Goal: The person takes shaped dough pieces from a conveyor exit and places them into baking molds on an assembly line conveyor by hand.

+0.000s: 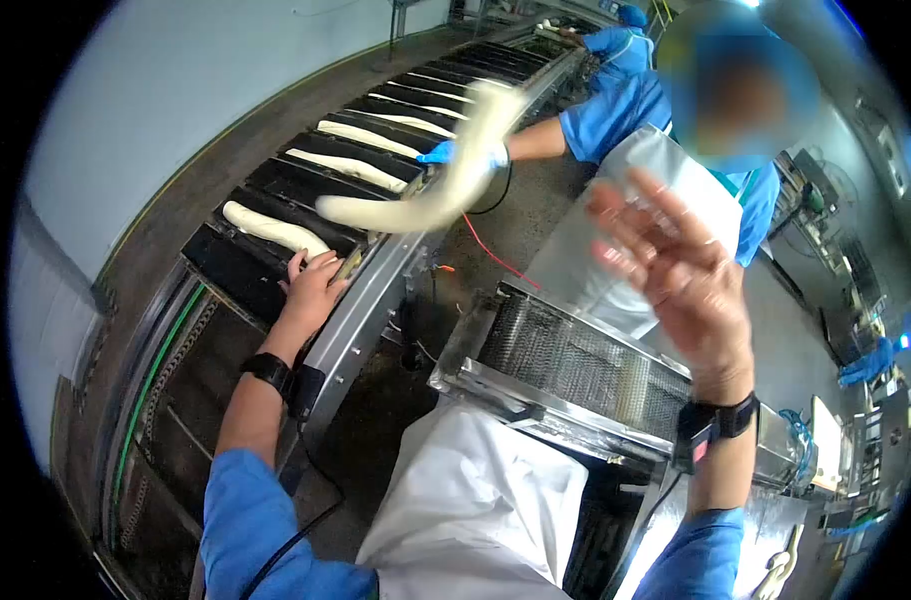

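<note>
Touching the loosely curled left fingers (322, 264), one dough strip (271, 229) lies beyond; right fingers (667, 202) spread open.

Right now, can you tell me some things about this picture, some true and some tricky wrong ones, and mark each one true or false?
1. The left hand is at one end of a dough strip. True.
2. The right hand is holding dough. False: it is raised, with nothing in its grip.
3. There is a black band on each wrist, left band and right band. True.
4. The co-worker across the way has a red apron. False: the apron is white.
5. The co-worker has a blue glove. True.
6. Every dough strip lies flat in a dark tray. False: one bent, blurry strip is up off the dark trays.
</note>
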The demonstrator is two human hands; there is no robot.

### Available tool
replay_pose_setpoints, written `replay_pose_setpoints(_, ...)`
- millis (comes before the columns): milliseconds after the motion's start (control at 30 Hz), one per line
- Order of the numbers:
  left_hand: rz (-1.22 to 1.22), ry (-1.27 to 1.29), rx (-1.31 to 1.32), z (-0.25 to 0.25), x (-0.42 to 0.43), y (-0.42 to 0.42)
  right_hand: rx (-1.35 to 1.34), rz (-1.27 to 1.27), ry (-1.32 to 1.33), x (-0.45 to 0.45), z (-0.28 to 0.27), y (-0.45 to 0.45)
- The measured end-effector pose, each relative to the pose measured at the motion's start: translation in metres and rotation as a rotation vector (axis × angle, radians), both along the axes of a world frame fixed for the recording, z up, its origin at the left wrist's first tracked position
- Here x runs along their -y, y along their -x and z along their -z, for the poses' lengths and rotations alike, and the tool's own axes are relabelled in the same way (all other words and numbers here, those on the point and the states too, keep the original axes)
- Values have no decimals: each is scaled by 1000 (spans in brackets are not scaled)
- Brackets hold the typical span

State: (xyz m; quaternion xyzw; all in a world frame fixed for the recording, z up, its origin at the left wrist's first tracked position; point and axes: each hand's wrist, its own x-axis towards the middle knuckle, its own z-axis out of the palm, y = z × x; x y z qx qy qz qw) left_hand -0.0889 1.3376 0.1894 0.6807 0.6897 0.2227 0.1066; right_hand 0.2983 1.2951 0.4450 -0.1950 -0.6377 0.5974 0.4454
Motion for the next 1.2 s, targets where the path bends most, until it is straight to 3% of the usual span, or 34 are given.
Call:
replay_pose_setpoints(133,28,-6,-73,4,-5,4,191,-22,168,23,49,-30)
replay_pose_setpoints(300,29,-10,-99,9,-14,5,582,434,431,58,149,-137)
replay_pose_setpoints(367,12,41,-80,11,-18,6,768,711,387,82,201,-195)
replay_pose_setpoints(433,17,6,-64,9,-17,3,1362,899,35,113,241,-260)
replay_pose_setpoints(500,30,-43,-56,18,-23,7,1515,1138,-82,149,277,-302)
replay_pose_setpoints(567,37,-55,-67,18,-26,6,1690,1223,46,175,299,-331)
replay_pose_setpoints(700,-4,-104,-91,19,-31,1,1732,1344,246,197,294,-321)
replay_pose_setpoints(867,16,-78,-74,13,-41,-2,1779,1274,393,203,290,-327)
replay_pose_setpoints(1200,8,-5,-95,4,-30,-20,1818,1183,476,219,275,-356)
